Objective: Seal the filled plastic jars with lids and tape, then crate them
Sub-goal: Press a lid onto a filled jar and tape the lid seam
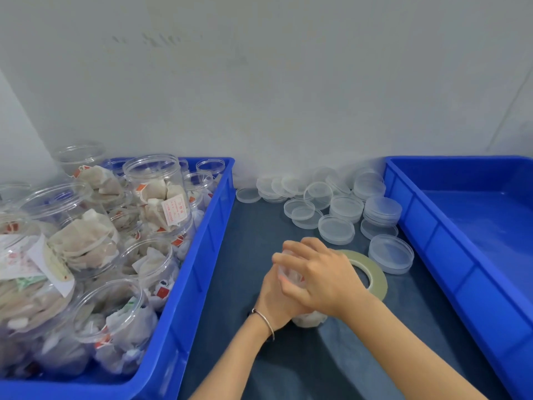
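A clear jar (pixel 300 295) was held upright on the bench (pixel 331 362), between the two crates. It was clasped by both hands together: the left hand (pixel 274 298) was wrapped round its side from the near left, a thin bangle (pixel 265 319) on that wrist, and the right hand (pixel 314 272) was laid over its top with the fingers (pixel 291 249) curled down across the rim. Whether a lid was already on the jar could not be told, since the top was hidden by the right hand. Pale packets were seen through the jar's base.

Just behind the right hand, touching or nearly touching it, a roll of tape (pixel 369 272) was lying flat on the bench. Farther back, against the wall, clear lids (pixel 337 215) were scattered and stacked in loose piles.

To the left, a blue crate (pixel 202 241) was crowded with open jars (pixel 155 194) filled with pale packets and tags, some upright and some tipped. To the right, a second blue crate (pixel 432 243) was seen with nothing visible on its floor.
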